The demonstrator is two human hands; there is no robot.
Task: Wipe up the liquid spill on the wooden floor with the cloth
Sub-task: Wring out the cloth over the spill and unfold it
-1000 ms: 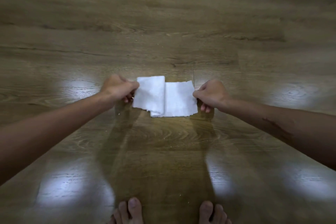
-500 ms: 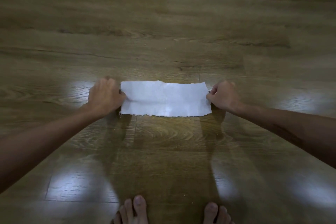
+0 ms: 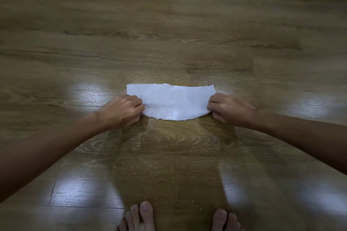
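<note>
A white cloth [image 3: 171, 100] with ragged edges is stretched out wide over the wooden floor [image 3: 169, 24], its far edge straight and its near edge curved. My left hand [image 3: 122, 111] pinches the cloth's near left corner with curled fingers. My right hand [image 3: 230, 108] pinches its near right corner the same way. Whether the cloth lies flat on the boards or hangs just above them is unclear. I cannot make out any liquid on the floor; only bright light reflections show.
My bare feet stand at the bottom edge, the left foot [image 3: 139, 217] and the right foot [image 3: 225, 220]. Tiny pale crumbs dot the boards near the cloth. Wooden floor extends on all sides.
The folded cloth has been pulled open to its full width, my hands moving apart. It has since dropped lower and nearer, and its near edge now sags in a curve.
</note>
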